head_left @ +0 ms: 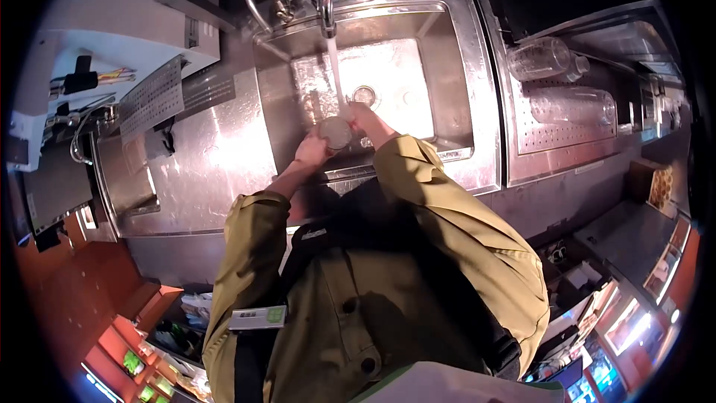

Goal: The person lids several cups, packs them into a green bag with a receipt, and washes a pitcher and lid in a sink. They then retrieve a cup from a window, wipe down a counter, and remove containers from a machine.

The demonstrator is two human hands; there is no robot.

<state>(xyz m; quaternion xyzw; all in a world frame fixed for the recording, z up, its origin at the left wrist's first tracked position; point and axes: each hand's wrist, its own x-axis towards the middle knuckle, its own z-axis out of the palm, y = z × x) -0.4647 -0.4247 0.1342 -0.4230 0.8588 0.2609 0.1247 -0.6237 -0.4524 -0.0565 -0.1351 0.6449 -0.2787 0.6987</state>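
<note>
Two bare hands meet over the near part of a steel sink [450, 75], a little left of its middle, with a small round container [335, 133] between them. The left hand [313, 150] is curled against the container's left side, seemingly gripping it; the right hand [365, 119] is at its far right edge, fingers bunched, though whether they pinch it or only touch it cannot be told. The container shows as a pale, greyish disc, probably glass or metal, so it should be stiff and fairly light, slippery when wet, and breakable if it is glass. Its side wall looks the safest hold, one hand steadying it low down while the other leaves the round face free. Its depth, its underside and most of the fingertips are hidden, and whether the disc is an opening or a closed end is unclear. Just beyond the hands, a stream of water [334, 67] drops from a curved faucet [327, 1] at the far side; where it lands is lost near the right hand. Right of the hands is a round drain [364, 96], its surroundings washed out by glare on the sink floor. Farther right, see-through jars [572, 107] lie on a perforated tray [548, 139]. To the left spreads a shiny steel counter [231, 155]. Olive-tan sleeves [466, 216] fill the near side, and the outer edges fade into black.
</note>
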